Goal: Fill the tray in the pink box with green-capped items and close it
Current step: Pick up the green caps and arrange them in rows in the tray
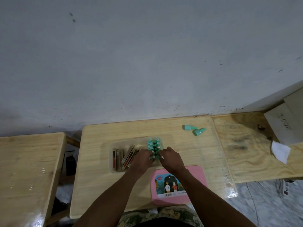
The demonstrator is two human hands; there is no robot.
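Fingers of my left hand (141,158) and right hand (170,158) curled, pinching near end of green-capped bottles (154,145) from either side. Bottles: mint caps, upright, two tight rows, right part of clear tray (124,141), table (98,185) centre. Brown sticks (124,157) fill tray's left. Pink box (200,172), picture label up, at near edge. Two loose bottles (194,129) lie toward far right corner.
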